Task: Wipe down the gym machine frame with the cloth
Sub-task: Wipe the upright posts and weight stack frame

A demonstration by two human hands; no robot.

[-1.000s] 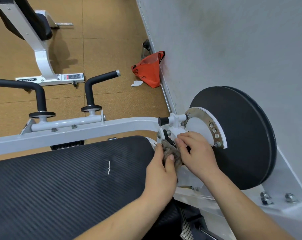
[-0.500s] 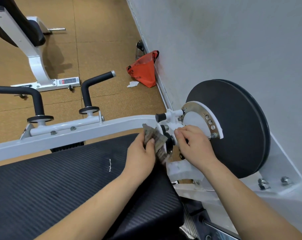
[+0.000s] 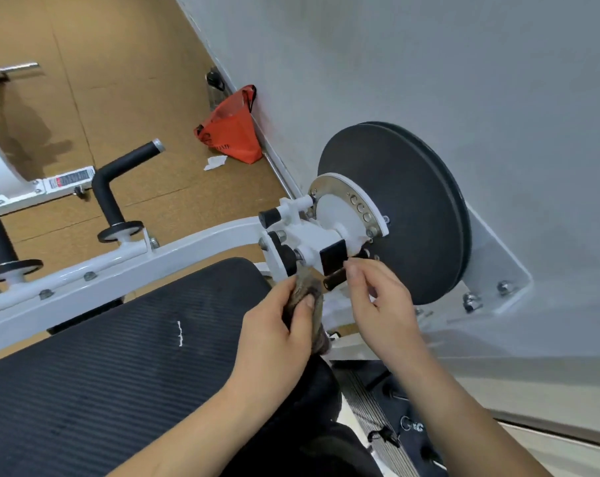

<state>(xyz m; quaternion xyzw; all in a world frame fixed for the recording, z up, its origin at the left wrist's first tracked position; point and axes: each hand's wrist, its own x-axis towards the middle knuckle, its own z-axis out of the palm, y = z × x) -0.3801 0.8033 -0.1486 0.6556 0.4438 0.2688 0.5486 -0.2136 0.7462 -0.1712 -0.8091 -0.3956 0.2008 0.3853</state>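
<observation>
Bare arms over dark clothing, seen from the wearer's own head.

The left hand [image 3: 274,332] and right hand [image 3: 377,304] are uncovered, as are the left forearm [image 3: 195,432] and right forearm [image 3: 463,407] down to the picture's lower edge. The left thumbnail [image 3: 309,301] is short and plain. Between the arms lies a black garment [image 3: 312,401] in soft folds. Beside it are a black cord [image 3: 381,437] with a knotted end and small metal eyelets [image 3: 408,424]; whether these belong to the garment is unclear.

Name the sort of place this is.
Most likely a gym: a white machine frame with a ribbed black pad, black grip handles and a large black pulley wheel.
</observation>
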